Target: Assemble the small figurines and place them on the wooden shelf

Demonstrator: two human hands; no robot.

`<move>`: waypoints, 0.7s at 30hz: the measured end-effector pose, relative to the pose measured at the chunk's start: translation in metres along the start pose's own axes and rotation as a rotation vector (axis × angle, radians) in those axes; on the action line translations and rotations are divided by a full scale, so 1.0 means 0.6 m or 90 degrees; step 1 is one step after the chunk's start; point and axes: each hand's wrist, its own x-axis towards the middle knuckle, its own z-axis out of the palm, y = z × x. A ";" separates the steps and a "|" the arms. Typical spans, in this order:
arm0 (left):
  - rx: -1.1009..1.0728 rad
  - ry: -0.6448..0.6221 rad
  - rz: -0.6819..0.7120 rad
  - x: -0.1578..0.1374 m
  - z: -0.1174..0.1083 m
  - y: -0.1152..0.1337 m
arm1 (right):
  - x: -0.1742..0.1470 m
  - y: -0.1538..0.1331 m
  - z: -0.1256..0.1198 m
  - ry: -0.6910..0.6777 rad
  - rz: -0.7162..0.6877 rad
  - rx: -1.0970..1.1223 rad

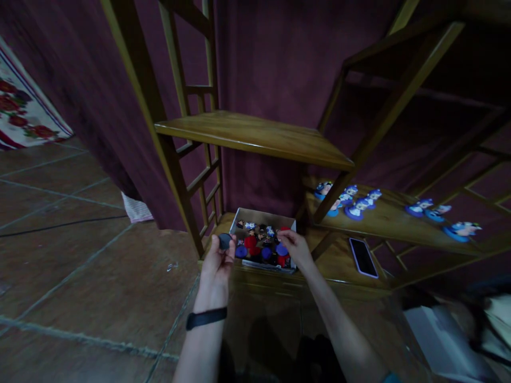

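My left hand (215, 260) is closed around a small piece with a dark round disc (225, 241), held just left of a cardboard box. What else belongs to that piece is hidden by the fingers. The open box (266, 214) sits on the low shelf and holds several small figurines (259, 236) with red, purple and black round bases. Over the right side of the box, my right hand (296, 247) has its fingertips drawn together near the figurines. Whatever is between them is too small to make out.
A wooden shelf board (255, 135) juts out above the box. Several blue-and-white figurines (357, 208) stand on the shelf to the right. A phone (363, 258) lies below them. A slanting wooden post (331, 197) rises right of the box, and a purple curtain (263, 64) hangs behind.
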 end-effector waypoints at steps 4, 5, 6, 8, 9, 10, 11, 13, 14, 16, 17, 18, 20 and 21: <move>-0.031 0.052 0.040 0.005 -0.006 0.011 | 0.001 0.037 0.001 -0.039 0.026 -0.106; -0.024 0.068 0.045 0.007 -0.007 0.009 | 0.001 0.040 0.002 -0.053 0.025 -0.152; -0.012 0.081 0.044 0.010 -0.008 0.006 | 0.001 0.042 0.003 -0.061 0.021 -0.206; 0.021 0.094 0.028 0.017 -0.010 -0.001 | 0.002 0.045 0.000 -0.064 0.009 -0.319; 0.034 0.096 0.017 0.022 -0.011 -0.005 | 0.002 0.048 -0.002 -0.061 0.005 -0.370; 0.044 0.097 0.006 0.026 -0.011 -0.009 | 0.002 0.050 -0.005 -0.055 0.002 -0.411; 0.050 0.097 -0.006 0.031 -0.012 -0.012 | 0.003 0.053 -0.008 -0.050 0.003 -0.442; 0.056 0.091 -0.021 0.039 -0.013 -0.016 | 0.005 0.059 -0.011 -0.054 0.006 -0.464; 0.058 0.088 -0.025 0.042 -0.014 -0.017 | 0.007 0.061 -0.010 -0.064 0.005 -0.459; 0.059 0.088 -0.020 0.048 -0.014 -0.016 | 0.013 0.061 -0.001 -0.089 -0.004 -0.437; 0.059 0.092 -0.013 0.051 -0.014 -0.016 | 0.016 0.059 0.008 -0.107 -0.013 -0.423; 0.060 0.096 -0.007 0.053 -0.013 -0.015 | 0.019 0.056 0.021 -0.127 -0.022 -0.407; 0.062 0.105 -0.002 0.056 -0.010 -0.016 | 0.025 0.048 0.054 -0.200 -0.050 -0.349; 0.063 0.106 -0.003 0.057 -0.008 -0.017 | 0.027 0.043 0.074 -0.241 -0.059 -0.312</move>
